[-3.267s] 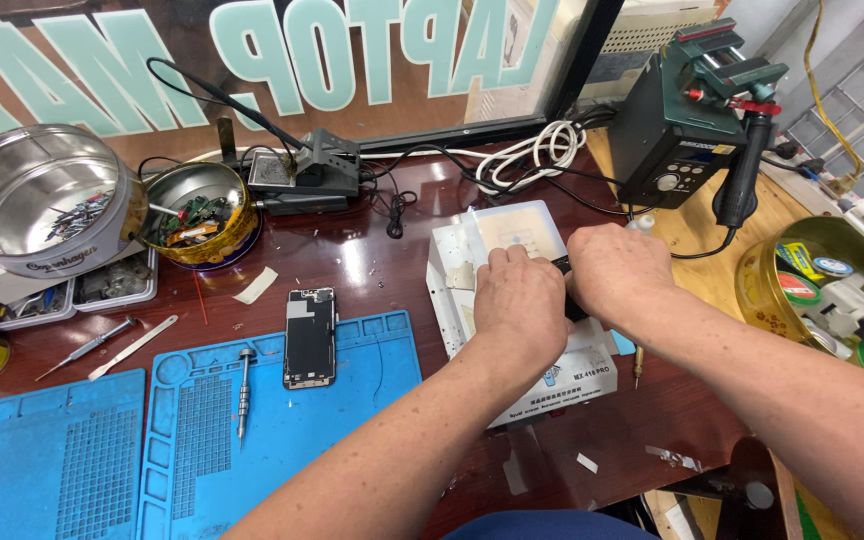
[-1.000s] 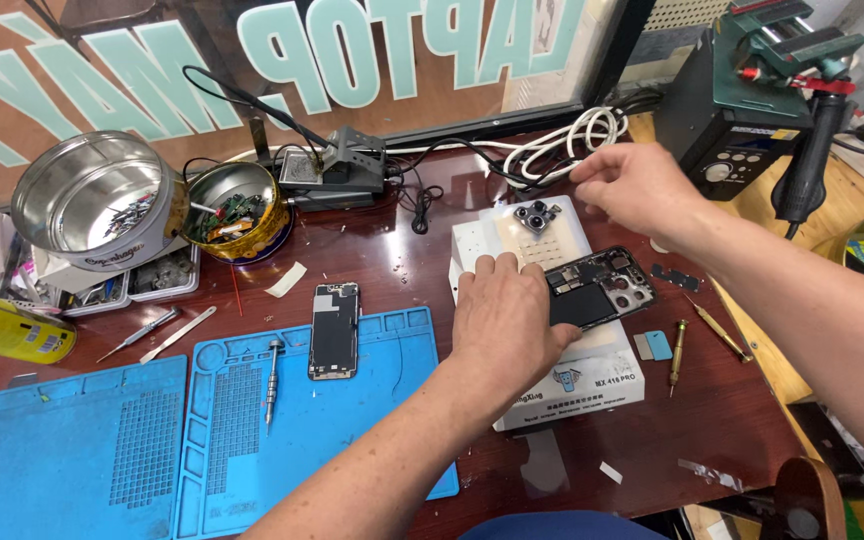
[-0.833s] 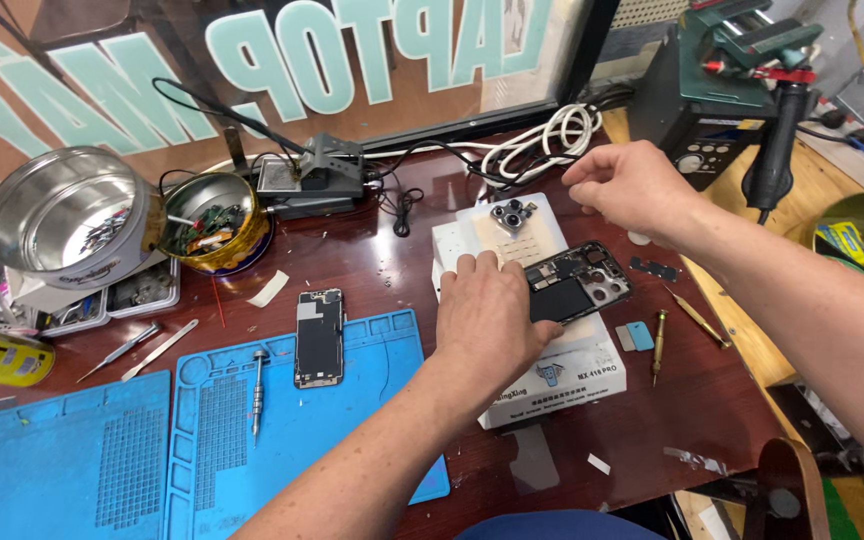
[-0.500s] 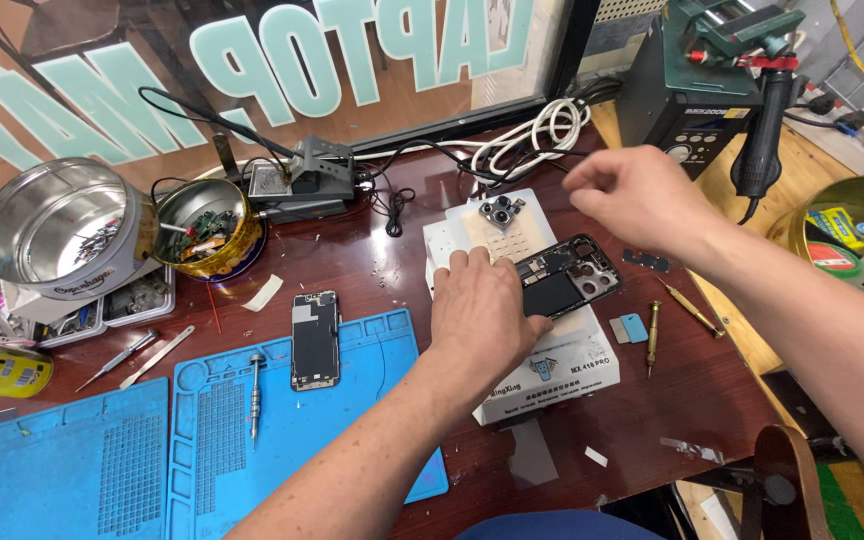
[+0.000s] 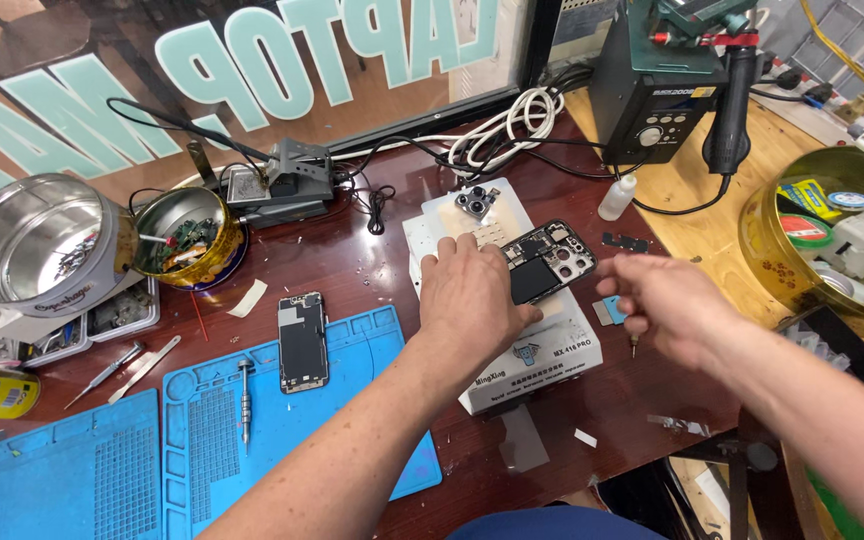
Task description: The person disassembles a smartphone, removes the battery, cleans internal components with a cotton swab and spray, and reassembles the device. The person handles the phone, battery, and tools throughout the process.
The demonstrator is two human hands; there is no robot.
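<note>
My left hand (image 5: 472, 300) lies flat on a white heating platform (image 5: 552, 350) and presses on the lower end of an opened phone body (image 5: 549, 260), whose dark insides face up. A small camera module (image 5: 476, 202) sits at the platform's far end. My right hand (image 5: 667, 305) hovers to the right of the platform, fingers loosely curled, blurred, with nothing seen in it. It is above a small blue pick (image 5: 613, 310) and a thin screwdriver (image 5: 634, 345) on the table.
A phone screen (image 5: 302, 342) and a screwdriver (image 5: 244, 402) lie on blue work mats (image 5: 102, 470). Two round metal tins (image 5: 27, 240) and tweezers (image 5: 142, 368) are at left. A hot-air station (image 5: 662, 90) stands at the back right, and a gold tin of tape rolls (image 5: 832, 240) sits right.
My right hand has moved from above the platform's far end down and to the right, off the platform. My left hand has stayed pressed on the phone body.
</note>
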